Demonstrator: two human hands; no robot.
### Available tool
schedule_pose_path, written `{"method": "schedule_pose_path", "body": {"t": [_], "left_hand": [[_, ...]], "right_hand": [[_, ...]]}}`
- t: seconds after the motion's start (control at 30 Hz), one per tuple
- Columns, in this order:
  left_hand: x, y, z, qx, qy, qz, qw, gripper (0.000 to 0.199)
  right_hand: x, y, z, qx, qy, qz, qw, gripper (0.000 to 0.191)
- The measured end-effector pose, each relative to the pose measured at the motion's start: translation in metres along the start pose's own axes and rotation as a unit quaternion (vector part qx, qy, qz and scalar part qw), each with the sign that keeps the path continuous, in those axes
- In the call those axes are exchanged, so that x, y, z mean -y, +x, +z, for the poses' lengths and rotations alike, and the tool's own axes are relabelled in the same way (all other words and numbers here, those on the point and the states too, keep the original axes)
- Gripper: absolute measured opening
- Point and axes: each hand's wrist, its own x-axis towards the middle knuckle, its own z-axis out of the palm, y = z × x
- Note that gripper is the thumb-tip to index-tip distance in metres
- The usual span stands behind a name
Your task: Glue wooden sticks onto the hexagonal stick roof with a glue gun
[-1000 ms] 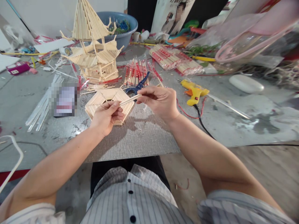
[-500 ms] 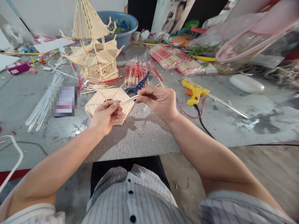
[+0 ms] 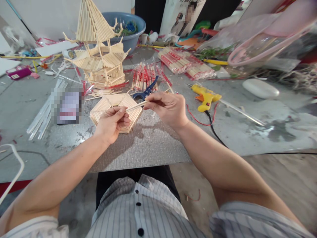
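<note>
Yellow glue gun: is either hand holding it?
No, the glue gun lies on the table, and the left hand and right hand pinch wooden sticks.

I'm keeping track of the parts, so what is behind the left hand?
The hexagonal stick piece: its upper panels and part of its central opening show. The left hand and the held sticks cover some of it; what lies there can't be seen.

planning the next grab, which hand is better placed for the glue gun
Right, probably: the right hand is nearer the yellow glue gun, while the left hand is farther off. Both hold the thin sticks, though.
</note>
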Motion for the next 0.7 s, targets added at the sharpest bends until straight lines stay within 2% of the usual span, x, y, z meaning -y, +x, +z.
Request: {"method": "schedule_pose_path", "body": {"t": [0.7], "left_hand": [[0.0009, 0.0001, -0.0018, 0.008, -0.004, 0.002, 1.000, 0.022]], "right_hand": [[-0.0011, -0.0007, -0.0006, 0.003, -0.002, -0.006, 1.000, 0.011]]}}
